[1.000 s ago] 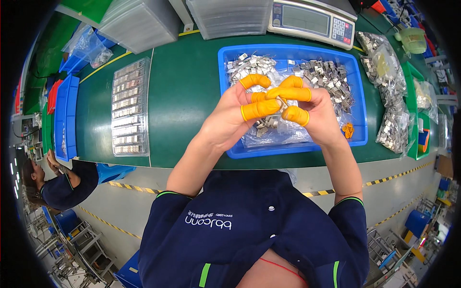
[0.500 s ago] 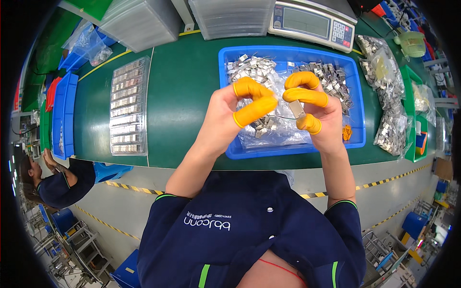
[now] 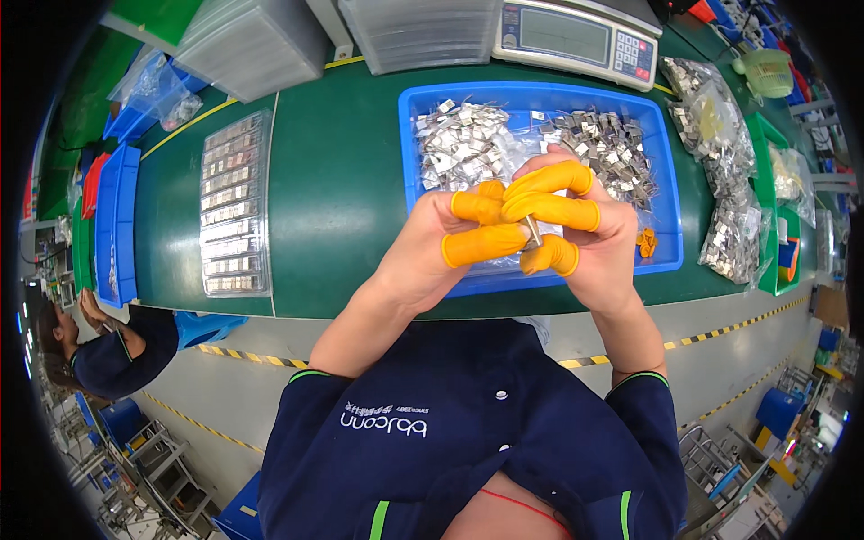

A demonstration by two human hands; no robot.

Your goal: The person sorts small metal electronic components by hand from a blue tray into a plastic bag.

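Observation:
Both my hands meet over the near part of a blue bin, with orange-yellow finger cots on the fingers. My right hand pinches a small silver metal-cased part, tilted, between thumb and fingers. Closed too, my left hand has its thumb and fingertips pressed against that part's side; the fingers partly hide it. Behind the hands, the bin holds a pile of pale silver parts on the left and a darker pile with thin leads on the right. Loose finger cots lie in its near right corner.
A clear tray with rows of parts lies to the left. A digital scale and stacked clear trays stand at the back. Bagged parts lie right of the bin. A person works at far left.
My hands have come together, and the left fingertips now touch the metal part. The part has turned edge-on in the right fingers, and both hands are slightly lower in view.

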